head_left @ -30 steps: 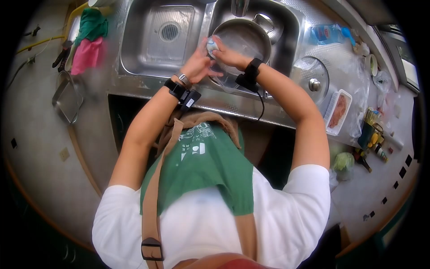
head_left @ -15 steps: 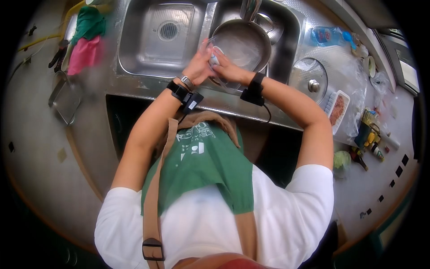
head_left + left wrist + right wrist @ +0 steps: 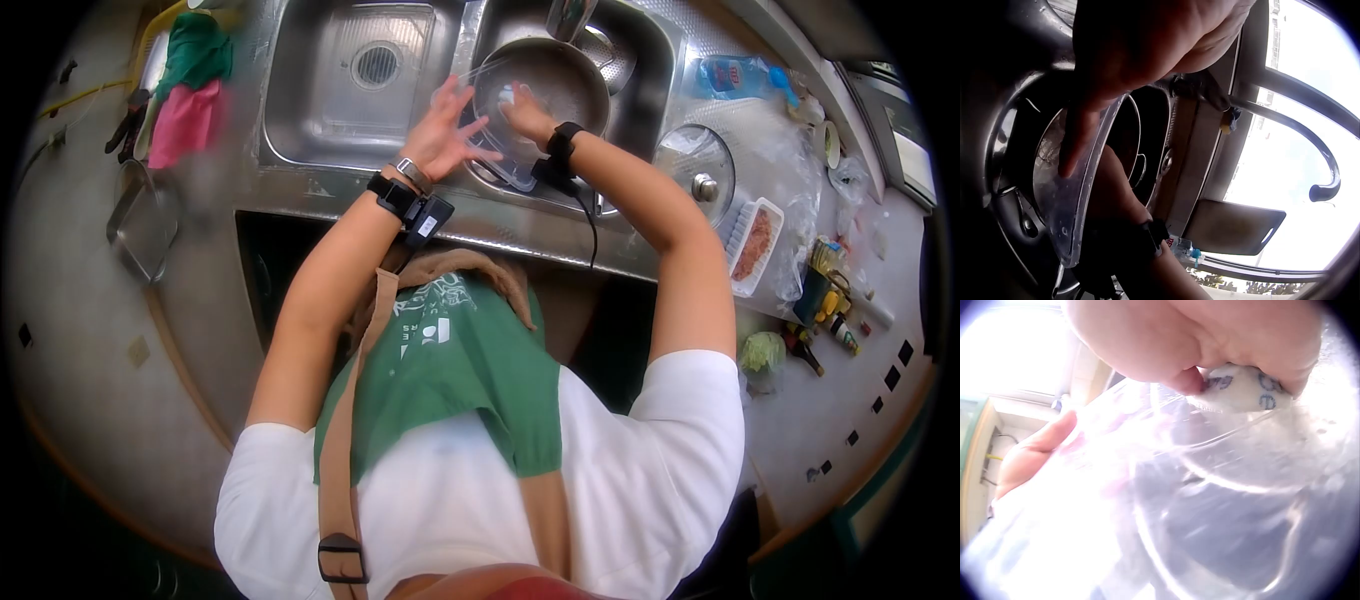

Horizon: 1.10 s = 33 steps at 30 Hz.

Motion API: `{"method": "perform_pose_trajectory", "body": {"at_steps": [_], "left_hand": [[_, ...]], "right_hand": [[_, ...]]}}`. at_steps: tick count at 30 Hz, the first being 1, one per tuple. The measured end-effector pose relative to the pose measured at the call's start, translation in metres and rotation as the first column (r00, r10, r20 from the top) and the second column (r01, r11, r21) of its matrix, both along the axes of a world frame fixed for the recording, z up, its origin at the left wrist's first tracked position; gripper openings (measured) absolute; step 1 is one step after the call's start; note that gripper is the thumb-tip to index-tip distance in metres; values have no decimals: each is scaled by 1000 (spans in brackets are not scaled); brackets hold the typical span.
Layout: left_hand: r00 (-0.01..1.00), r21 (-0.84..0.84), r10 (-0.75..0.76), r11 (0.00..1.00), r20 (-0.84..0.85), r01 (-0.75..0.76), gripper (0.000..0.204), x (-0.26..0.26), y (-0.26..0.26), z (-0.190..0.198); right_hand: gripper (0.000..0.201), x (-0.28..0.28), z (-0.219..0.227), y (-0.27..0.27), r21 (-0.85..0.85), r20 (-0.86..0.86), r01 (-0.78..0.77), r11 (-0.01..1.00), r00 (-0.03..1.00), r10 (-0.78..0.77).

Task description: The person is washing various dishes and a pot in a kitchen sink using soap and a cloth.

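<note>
- Steel double sink (image 3: 325, 95): spanning both basins, faucet overhanging the right one.
- Round pan (image 3: 572, 82): sitting in right basin.
- Clear plastic piece (image 3: 1074, 209): tilting between the hands, overlapping the pan's edge in head view.
- Left hand (image 3: 440, 135): fingers spreading wide, supporting the plastic.
- Right hand (image 3: 527, 115): fingers curling closed round white wad.
- White wad (image 3: 1244, 392), blue-lettered: touching the plastic.

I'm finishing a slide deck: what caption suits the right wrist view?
Right hand gripping a blue-lettered white item beside clear plastic, left hand beyond.
</note>
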State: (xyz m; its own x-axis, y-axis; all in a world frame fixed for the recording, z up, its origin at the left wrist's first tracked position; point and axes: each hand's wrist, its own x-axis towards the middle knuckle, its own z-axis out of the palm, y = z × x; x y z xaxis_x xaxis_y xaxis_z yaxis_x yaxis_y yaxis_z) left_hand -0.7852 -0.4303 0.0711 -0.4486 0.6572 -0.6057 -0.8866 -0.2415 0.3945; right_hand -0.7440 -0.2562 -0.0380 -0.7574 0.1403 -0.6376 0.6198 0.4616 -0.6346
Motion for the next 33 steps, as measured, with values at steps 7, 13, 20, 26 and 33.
{"method": "perform_pose_trajectory", "body": {"at_steps": [7,13,20,26,33], "left_hand": [[995,52,76,996,-65,-72,42,-2,-1,-26],[1000,39,6,999,0,-6,50,2,3,-5],[999,-19,1,1000,-50,-2,48,-4,7,-11],[992,-78,-56,996,-110,48,50,-20,14,-4],[958,-173,-211,969,-193,178,51,-30,28,20]], "right_hand": [[64,10,66,-53,-34,-444,-319,947,854,271],[74,-44,2,1,-114,-106,38,993,993,-50],[79,8,20,25,-410,386,43,911,913,131],[64,47,103,-26,-299,28,-117,947,991,132],[43,68,165,3,-760,-11,197,620,949,-315]]}}
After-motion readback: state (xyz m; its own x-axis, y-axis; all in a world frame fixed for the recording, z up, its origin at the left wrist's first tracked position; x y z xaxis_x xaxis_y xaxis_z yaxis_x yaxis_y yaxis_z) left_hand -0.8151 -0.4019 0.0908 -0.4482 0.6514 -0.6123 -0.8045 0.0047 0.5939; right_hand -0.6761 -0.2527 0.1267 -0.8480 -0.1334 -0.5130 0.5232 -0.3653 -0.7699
